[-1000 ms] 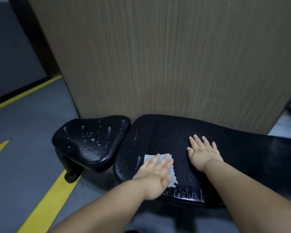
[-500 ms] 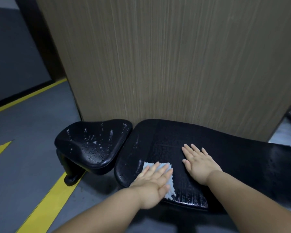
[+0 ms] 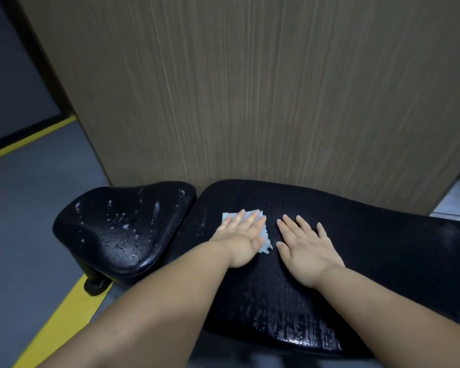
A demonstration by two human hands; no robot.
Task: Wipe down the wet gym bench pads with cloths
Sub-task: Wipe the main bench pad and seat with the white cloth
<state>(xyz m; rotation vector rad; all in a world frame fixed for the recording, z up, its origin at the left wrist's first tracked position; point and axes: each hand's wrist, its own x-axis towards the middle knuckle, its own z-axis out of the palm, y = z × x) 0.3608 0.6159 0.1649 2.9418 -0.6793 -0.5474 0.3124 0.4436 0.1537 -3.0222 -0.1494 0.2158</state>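
Observation:
A long black bench pad (image 3: 383,248) runs from the centre to the right, with wet streaks along its near edge (image 3: 303,335). My left hand (image 3: 241,240) lies flat with fingers spread on a light blue cloth (image 3: 265,235), pressing it onto the pad's left part. My right hand (image 3: 303,248) rests flat on the pad just right of the cloth, holding nothing. To the left, a separate black seat pad (image 3: 122,229) is covered in water droplets. Most of the cloth is hidden under my left hand.
A tall wood-grain panel (image 3: 250,102) stands directly behind the bench. Grey floor with yellow lines (image 3: 64,320) lies to the left. The bench's black frame foot (image 3: 96,285) sits under the seat pad.
My left hand has pushed the cloth away from the pad's near edge toward its middle. My right hand stays flat on the pad beside it.

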